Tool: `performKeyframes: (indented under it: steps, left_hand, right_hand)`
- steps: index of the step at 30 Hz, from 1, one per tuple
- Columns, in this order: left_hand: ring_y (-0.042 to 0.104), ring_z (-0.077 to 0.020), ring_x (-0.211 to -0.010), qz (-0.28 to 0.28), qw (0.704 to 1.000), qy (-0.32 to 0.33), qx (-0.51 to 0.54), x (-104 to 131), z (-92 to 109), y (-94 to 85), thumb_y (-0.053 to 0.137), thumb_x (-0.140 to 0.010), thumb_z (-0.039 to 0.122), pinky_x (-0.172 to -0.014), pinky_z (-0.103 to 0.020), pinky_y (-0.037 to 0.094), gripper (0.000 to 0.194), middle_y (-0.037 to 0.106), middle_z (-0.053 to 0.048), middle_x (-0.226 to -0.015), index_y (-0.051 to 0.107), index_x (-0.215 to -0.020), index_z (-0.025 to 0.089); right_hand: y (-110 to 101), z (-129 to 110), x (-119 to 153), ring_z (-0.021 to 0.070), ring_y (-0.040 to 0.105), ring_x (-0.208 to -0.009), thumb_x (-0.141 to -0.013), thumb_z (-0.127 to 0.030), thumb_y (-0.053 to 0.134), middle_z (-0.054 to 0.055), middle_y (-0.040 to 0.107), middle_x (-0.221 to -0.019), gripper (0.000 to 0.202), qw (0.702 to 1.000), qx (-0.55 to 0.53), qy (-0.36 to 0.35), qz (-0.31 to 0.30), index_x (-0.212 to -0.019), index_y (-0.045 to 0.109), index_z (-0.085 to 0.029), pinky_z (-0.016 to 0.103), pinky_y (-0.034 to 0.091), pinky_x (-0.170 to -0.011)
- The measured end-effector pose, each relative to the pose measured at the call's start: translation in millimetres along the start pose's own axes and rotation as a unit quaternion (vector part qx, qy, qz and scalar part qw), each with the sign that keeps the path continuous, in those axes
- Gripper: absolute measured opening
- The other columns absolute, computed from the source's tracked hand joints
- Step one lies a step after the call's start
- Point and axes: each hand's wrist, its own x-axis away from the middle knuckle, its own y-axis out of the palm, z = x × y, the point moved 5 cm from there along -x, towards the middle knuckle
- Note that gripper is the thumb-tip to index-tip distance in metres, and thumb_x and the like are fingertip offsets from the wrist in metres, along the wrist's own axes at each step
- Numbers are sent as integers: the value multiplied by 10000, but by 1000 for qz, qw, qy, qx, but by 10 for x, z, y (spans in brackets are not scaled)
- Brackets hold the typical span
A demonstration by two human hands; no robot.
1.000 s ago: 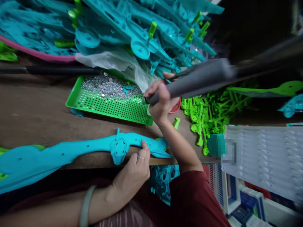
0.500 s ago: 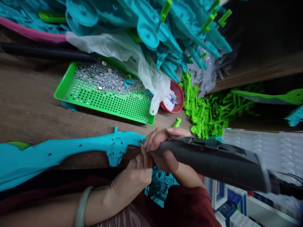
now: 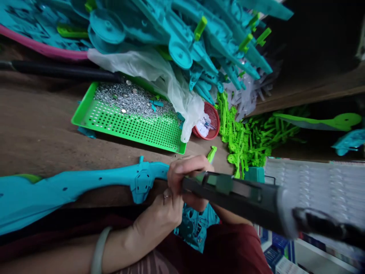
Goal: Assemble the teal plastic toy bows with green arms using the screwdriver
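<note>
A black corded electric screwdriver (image 3: pixel 242 196) lies across the right of the view, with my right hand (image 3: pixel 189 171) wrapped round its front end. Its bit is hidden behind my fingers, at the right end of a long turquoise plastic toy gun (image 3: pixel 94 179). My left hand (image 3: pixel 164 213), with a ring and a bracelet on its arm, is closed just below that end. Its fingertips meet my right hand and are covered there, so what they pinch does not show. The toy gun lies flat along the bench edge, green showing at its far left.
A green perforated tray (image 3: pixel 128 131) of small screws stands beyond the toy gun. Past it are a red basket (image 3: pixel 212 118), a plastic bag (image 3: pixel 159 72), heaped turquoise parts (image 3: pixel 182 53) and lime-green parts (image 3: pixel 242 140). A black rod-like tool (image 3: pixel 65 72) lies at left.
My right hand has moved slightly left and closed further over the toy gun's end. The screwdriver has turned, so its switch side shows. The small metal piece at my left fingertips is now covered.
</note>
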Motion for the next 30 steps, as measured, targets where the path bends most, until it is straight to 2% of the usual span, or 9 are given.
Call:
performKeyframes:
  steps: [2, 3, 6, 8, 12, 16, 21, 26, 30]
  left_hand:
    - [597, -169, -653, -15, 1000, 3, -25, -2, -2, 29, 526, -861, 101, -542, -260, 464, 222, 692, -103, -815, 719, -968, 79]
    - [613, -175, -709, -21, 999, 4, -37, -11, -5, 45, 515, -879, 107, -562, -263, 468, 280, 717, -139, -927, 714, -1068, 52]
    - [629, -209, -885, -20, 999, 10, -37, -47, -11, 86, 486, -904, 119, -676, -297, 501, 389, 704, -193, -1147, 671, -1225, 3]
    - [614, -243, -1010, -14, 1000, 13, -16, -61, -17, 104, 474, -901, 130, -793, -337, 510, 395, 700, -184, -1170, 686, -1211, 9]
    - [591, -261, -1107, -1, 1000, 16, 10, -50, -30, 101, 499, -882, 154, -904, -360, 486, 410, 700, -186, -1200, 694, -1215, 14]
    - [637, -228, -912, -11, 1000, 26, -1, -33, -28, 93, 519, -882, 160, -777, -335, 518, 421, 715, -217, -1184, 685, -1224, -21]
    - [657, -178, -747, -20, 999, 40, -22, -14, 8, 109, 536, -885, 114, -608, -277, 508, 438, 692, -261, -1259, 651, -1290, -7]
    - [632, -145, -622, -11, 999, 40, -36, -3, 34, 116, 525, -875, 73, -553, -266, 497, 442, 688, -285, -1252, 647, -1289, -22]
    - [624, -137, -600, -4, 998, 32, -48, 14, 45, 120, 500, -881, 56, -544, -264, 487, 439, 681, -290, -1264, 649, -1286, -24]
  right_hand:
    - [-87, -36, -262, 119, 566, -407, -881, -515, 622, -107, 549, -519, 334, 995, -47, -81, -18, -1155, 533, -346, 236, 487, -396]
    - [-153, 2, -426, 123, 558, -416, -886, -510, 624, -106, 544, -536, 329, 992, -59, -107, 14, -1164, 527, -362, 244, 488, -403]
    - [-363, 261, -838, 122, 502, -422, -880, -483, 654, -104, 483, -554, 260, 961, -53, -158, 220, -1075, 535, -360, 260, 455, -422]
    - [-380, 476, -991, 118, 512, -439, -879, -442, 663, -98, 466, -572, 251, 949, -62, -152, 269, -1062, 535, -326, 266, 456, -448]
    - [-380, 770, -1004, 119, 523, -451, -890, -535, 607, -88, 429, -588, 329, 957, -31, -84, 276, -1085, 527, -281, 280, 486, -479]
    - [-417, 927, -938, 134, 567, -498, -904, -633, 531, -66, 469, -636, 428, 964, 8, -1, 265, -1126, 511, -268, 314, 543, -541]
    - [-402, 867, -980, 114, 538, -473, -905, -592, 559, -79, 445, -615, 380, 960, -10, -62, 273, -1107, 500, -275, 280, 503, -511]
    - [-361, 760, -977, 107, 515, -457, -920, -554, 557, -83, 450, -615, 343, 952, 4, -84, 296, -1124, 517, -282, 270, 472, -510]
    - [-365, 816, -961, 111, 518, -458, -892, -516, 609, -93, 477, -608, 362, 946, -12, -86, 311, -1163, 515, -295, 272, 467, -515]
